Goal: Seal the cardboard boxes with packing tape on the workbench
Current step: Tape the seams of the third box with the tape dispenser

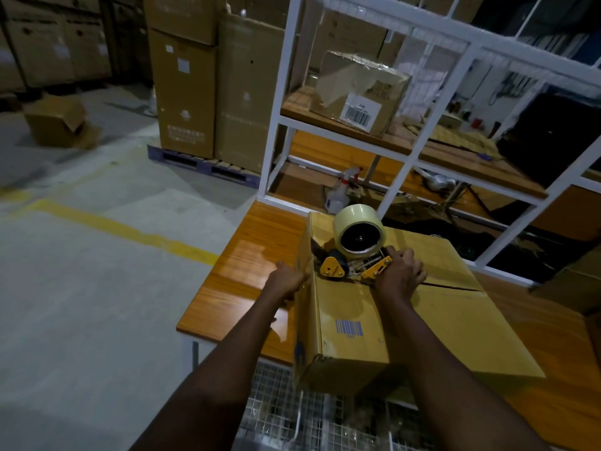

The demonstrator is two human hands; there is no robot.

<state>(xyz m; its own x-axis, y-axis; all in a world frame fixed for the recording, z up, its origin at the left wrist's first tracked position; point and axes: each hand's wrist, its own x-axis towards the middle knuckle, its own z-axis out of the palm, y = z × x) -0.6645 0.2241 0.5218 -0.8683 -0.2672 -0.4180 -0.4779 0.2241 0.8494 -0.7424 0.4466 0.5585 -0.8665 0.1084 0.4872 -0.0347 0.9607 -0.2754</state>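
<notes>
The right hand (401,276) grips the tape dispenser (353,252) on the cardboard box (351,323); the left hand (286,283) clasps the box's left edge on the counter (234,288).

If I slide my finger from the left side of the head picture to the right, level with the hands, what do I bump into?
Yellow floor line → workbench → left hand → tape dispenser → right hand.
</notes>
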